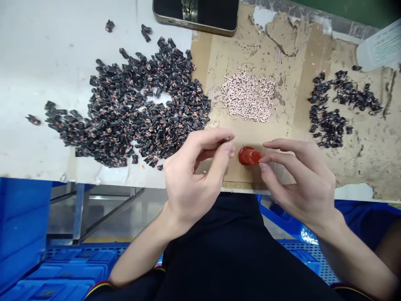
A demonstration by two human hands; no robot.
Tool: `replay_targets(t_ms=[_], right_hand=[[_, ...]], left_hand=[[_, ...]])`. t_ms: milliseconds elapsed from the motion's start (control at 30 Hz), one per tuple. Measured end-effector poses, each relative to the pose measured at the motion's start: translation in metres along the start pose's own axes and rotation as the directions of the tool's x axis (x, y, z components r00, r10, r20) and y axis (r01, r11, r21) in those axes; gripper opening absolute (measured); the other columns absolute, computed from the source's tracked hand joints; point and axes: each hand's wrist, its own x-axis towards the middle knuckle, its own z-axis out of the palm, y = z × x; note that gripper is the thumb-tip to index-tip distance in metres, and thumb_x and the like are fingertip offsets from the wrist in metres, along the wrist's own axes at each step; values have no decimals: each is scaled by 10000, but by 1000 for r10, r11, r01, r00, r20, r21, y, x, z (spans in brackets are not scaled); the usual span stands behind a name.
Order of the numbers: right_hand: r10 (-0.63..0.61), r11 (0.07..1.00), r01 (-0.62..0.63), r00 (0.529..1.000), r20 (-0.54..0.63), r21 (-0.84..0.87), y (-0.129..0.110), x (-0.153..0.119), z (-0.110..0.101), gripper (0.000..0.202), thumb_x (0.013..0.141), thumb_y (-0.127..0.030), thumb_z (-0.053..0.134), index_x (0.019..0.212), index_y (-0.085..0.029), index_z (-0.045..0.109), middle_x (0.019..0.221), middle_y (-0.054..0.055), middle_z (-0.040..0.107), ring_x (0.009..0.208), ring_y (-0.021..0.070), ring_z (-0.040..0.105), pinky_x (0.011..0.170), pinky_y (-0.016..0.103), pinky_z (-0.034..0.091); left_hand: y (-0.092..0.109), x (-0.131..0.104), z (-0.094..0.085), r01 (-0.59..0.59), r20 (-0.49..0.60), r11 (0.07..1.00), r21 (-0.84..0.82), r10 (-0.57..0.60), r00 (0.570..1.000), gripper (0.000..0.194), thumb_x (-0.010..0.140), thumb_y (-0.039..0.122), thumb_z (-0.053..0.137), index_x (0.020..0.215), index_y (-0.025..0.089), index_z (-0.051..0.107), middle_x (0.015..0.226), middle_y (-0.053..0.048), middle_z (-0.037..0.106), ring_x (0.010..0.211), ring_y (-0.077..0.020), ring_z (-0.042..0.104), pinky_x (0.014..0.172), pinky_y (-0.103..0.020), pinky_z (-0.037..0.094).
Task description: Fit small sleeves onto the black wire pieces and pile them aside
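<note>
My left hand (200,167) is closed in a pinch, thumb against fingertips, around a small dark part (228,139) that is mostly hidden. A small red cup-shaped object (246,155) stands between my hands near the table's front edge. Right beside it, my right hand (297,179) has the thumb and one finger pinched together while the index finger stretches out above. Whatever is between those fingertips, if anything, is too small to name. Beyond the red object lies a patch of tiny pinkish pieces (247,98) on the cardboard (282,133).
A large heap of small black parts with coppery spots (147,108) spreads to the left. A smaller black pile (332,125) lies on the right, near a whitish translucent container (380,46). A phone (197,14) rests at the back. Blue crates (62,267) stand below the table.
</note>
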Motion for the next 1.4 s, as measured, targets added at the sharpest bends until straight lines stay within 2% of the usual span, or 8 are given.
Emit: replay_targets(t_ms=[167,267,333,467,633,767,900,1400], right_hand=[[-41,999,41,999,21,-29,0,-1,-1,265,863,-51,747,1055,-207,652,1168,147,761,1010,296,745,861,463,599],[120,986,-121,993,13,113,-4,-1,-6,239,872,-92,757,1039,-249,688,1180,106,751,1067,289,722,929,478,577],[288,906,-284,957,34,313,-8,1,-10,199,893,-121,748,1007,-282,716,1171,75,741,1105,280,708,984,483,566],[452,622,-441,877,163,647,-15,4,-19,167,928,-122,735,963,-282,761,1134,47,753,1091,237,720,988,423,608],[520,353,-530,796,309,771,-23,4,-25,151,967,-152,728,1002,-289,780,1210,19,798,1067,200,778,933,352,678],[513,401,-507,814,272,763,-28,7,-25,145,943,-143,760,981,-282,782,1182,11,817,1114,206,785,937,320,683],[471,461,-462,851,232,758,-29,11,-23,172,944,-115,744,998,-275,773,1042,14,830,1099,215,795,991,350,673],[385,567,-420,896,223,709,-24,14,-25,222,901,-96,775,1012,-287,799,1014,11,834,1059,230,806,940,351,694]], left_hand=[[-1,0,-2,-26,-16,999,32,27,1000,212,1001,142,691,1126,297,764,1091,-7,762,804,-130,773,767,-268,718],[5,2,-3,9,3,1000,2,-9,1000,226,968,98,715,1097,267,792,1075,-11,768,884,-140,774,805,-259,706],[11,5,-2,138,76,987,-82,-132,988,216,957,78,711,1071,238,801,1021,-9,789,862,-134,778,785,-235,697],[16,11,3,448,327,857,-254,-360,874,158,927,86,720,959,211,812,904,-3,829,745,-129,786,703,-214,686],[13,11,9,661,507,648,-378,-453,733,99,878,121,771,901,213,800,812,-2,819,720,-149,788,661,-234,677],[14,11,9,757,575,498,-423,-498,649,107,846,107,781,868,212,780,750,6,796,649,-130,765,630,-218,662],[16,13,9,778,596,436,-453,-501,628,134,832,75,773,827,209,770,712,20,779,604,-95,737,637,-180,648],[18,15,6,763,574,517,-388,-512,639,97,799,132,823,807,195,750,687,6,764,602,-128,737,640,-242,669]])
